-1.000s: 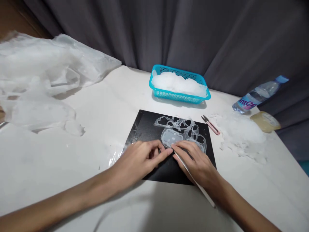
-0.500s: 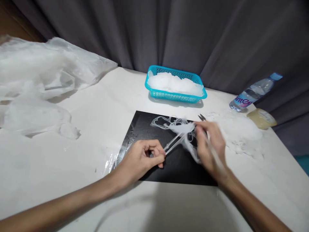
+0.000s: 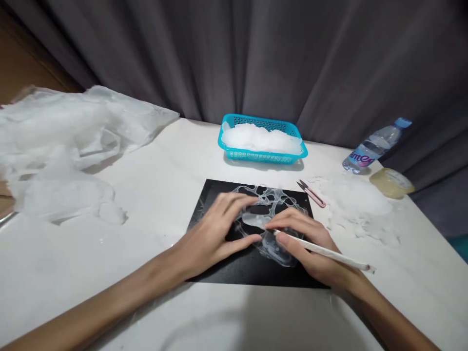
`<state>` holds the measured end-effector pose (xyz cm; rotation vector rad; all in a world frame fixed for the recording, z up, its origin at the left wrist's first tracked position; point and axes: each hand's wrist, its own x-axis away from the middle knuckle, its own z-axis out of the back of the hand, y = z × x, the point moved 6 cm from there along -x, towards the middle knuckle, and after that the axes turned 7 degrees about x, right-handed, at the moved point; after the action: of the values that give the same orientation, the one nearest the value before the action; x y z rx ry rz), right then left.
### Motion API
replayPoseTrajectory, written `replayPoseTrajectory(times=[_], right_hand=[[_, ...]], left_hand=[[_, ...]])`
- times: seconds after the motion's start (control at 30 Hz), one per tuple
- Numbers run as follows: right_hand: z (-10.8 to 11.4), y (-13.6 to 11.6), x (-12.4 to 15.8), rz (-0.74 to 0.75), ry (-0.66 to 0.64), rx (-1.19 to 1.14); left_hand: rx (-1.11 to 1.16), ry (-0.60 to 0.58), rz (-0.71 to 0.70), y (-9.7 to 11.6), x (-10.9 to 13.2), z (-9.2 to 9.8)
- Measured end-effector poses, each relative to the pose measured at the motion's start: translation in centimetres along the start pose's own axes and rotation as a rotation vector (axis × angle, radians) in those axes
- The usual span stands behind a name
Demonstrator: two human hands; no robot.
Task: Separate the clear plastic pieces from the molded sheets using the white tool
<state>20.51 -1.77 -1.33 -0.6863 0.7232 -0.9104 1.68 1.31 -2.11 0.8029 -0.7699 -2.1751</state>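
The translucent film (image 3: 280,251) lies on the black mat (image 3: 234,274), between the 2 hands. It looks light, limp and easily torn, perhaps slippery; its broader patches would likely offer a safer hold than the thin strands. On the mat's left half, the left hand (image 3: 221,229) has its thumb and fingers spread; whether they grip film, one cannot tell. Over its right half, the right hand (image 3: 310,243) pinches a white stick (image 3: 334,253), fingers closed. The mat rests on a pale worktop (image 3: 164,312); behind it stand a blue basket (image 3: 263,157) and, farther back, a dark curtain (image 3: 278,58).
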Motion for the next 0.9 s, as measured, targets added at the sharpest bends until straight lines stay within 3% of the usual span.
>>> replayPoseTrajectory(times=[0.1,0.23,0.43,0.57,0.7,0.8,0.9], right_hand=[[0.4,0.0,0.4,0.023,0.058,0.031],[1.8,0.9,1.1,0.056,0.261,0.265],[-0.7,1.9,0.9,0.133,0.188,0.813],[-1.3,3.9,0.9,0.129,0.111,1.024],[0.1,5.1,1.0,0.091,0.088,1.020],[0.4,3.6,0.9,0.082,0.161,0.875],[-1.5,1.3,0.8,0.068,0.187,0.678]], left_hand=[[0.101,-0.160,-0.031,-0.1,-0.1,-1.3],[0.281,-0.104,0.158,-1.0,-0.1,-1.2],[0.488,-0.100,0.299,-1.2,0.1,-1.3],[0.566,-0.110,0.405,-1.9,0.4,-1.6],[0.541,-0.097,0.458,-2.7,0.6,-1.4],[0.482,-0.103,0.467,-3.0,0.7,-1.4],[0.428,-0.094,0.446,-2.9,0.7,-1.4]])
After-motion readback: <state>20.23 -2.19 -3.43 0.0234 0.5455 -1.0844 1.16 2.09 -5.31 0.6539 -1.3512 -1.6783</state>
